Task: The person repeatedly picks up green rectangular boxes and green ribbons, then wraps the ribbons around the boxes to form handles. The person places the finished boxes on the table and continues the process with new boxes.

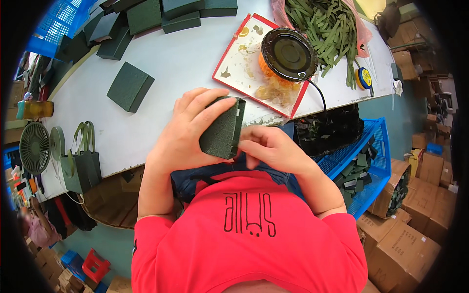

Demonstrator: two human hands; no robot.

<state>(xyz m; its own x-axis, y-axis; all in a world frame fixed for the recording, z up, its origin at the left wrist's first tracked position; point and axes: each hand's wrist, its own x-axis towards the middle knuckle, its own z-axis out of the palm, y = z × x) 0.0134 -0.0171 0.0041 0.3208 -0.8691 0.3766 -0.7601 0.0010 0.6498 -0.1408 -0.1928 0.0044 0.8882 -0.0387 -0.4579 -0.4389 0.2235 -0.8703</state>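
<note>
A dark green textured box (219,133) is held up over the near edge of the white table, tilted, with its narrow side facing right. My left hand (183,129) wraps round it, fingers over the top and thumb beneath. Close to the box's lower right edge is my right hand (273,149), its fingers curled together; whatever they may pinch is hidden. Another dark green box (129,87) lies on the table to the left. Beyond my hands a round black-topped pot (289,54) with an orange base stands on a red-edged white board (235,66) smeared with yellowish residue.
Several green boxes (144,17) are piled at the far left. Green ribbon strips (325,31) spill from a pink bag, near a yellow-and-blue tape roll (364,78). A green gift bag (80,171) and fan (35,148) sit left. A blue crate (386,156) stands right, by cartons (403,249).
</note>
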